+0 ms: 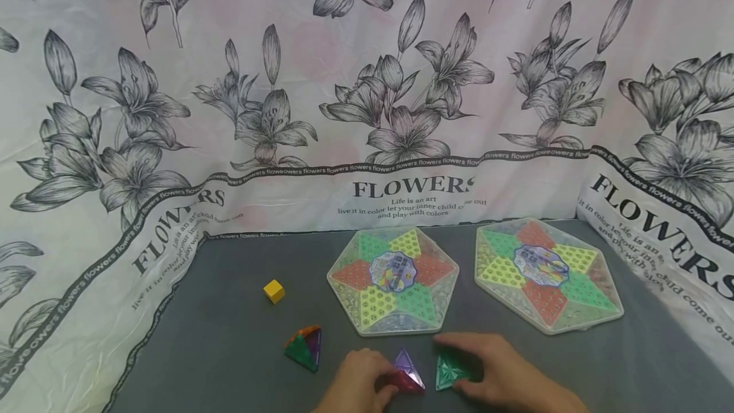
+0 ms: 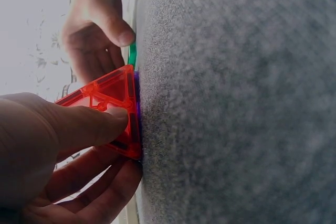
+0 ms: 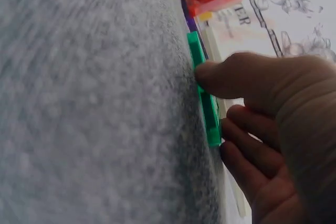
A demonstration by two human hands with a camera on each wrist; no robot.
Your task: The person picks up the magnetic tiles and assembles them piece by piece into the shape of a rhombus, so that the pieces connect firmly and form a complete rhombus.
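Note:
My left hand [image 1: 360,380] pinches a translucent red triangular magnetic tile [image 2: 119,92] between thumb and fingers, tilted up from the table. Its lower edge meets a purple triangular magnetic tile [image 1: 404,361] lying flat. To the right, my right hand [image 1: 504,371] holds a green triangular magnetic tile [image 1: 450,371] flat on the cloth. The thumb is on the tile's near edge in the right wrist view, the other fingers at its far side. A small gap separates the green tile from the purple one in the head view.
Left of my hands stands a small pyramid of orange, green and purple tiles [image 1: 305,349]. A yellow cube [image 1: 274,291] sits farther back. Two hexagonal Chinese checkers boxes [image 1: 373,324] [image 1: 550,320] lie behind the hands on the grey cloth [image 1: 229,336]. A flowered curtain [image 1: 287,199] encloses the table.

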